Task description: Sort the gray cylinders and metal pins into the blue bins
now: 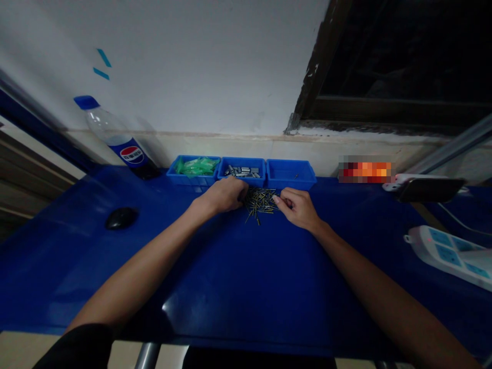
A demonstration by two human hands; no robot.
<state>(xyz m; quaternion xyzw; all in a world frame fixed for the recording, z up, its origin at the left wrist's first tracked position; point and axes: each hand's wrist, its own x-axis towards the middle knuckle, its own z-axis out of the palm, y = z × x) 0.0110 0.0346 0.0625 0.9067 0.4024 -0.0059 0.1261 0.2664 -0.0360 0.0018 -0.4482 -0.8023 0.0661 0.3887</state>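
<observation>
**Small brass pins being sorted in front of three blue bins**

A loose heap of small brass-coloured pins (260, 201) is spread on the blue table (246, 277), just in front of the middle of three blue bins. The heap is flanked by both hands. The left hand (225, 195) is laid at its left edge with the fingers curled down and inward; whether anything is gripped beneath them cannot be told. The right hand (296, 206) is set at the right edge, its thumb and forefinger drawn together at the outermost pins as if one were being pinched, though the pin itself is too small to be made out.

The step in hand is judged to be the picking of single pins from the heap. For the next move, a fine fingertip pinch would be called for, so that one pin is separated without the others being scattered.

Behind the heap, green plastic pieces are held in the left bin (193, 177), small grey metal parts in the middle bin (242, 177), and almost nothing in the right bin (291, 177). Further out, a Pepsi bottle (115, 137) is leant against the wall, a black mouse (121, 218) lies to the left, and a white power strip (449, 253) to the right.
</observation>
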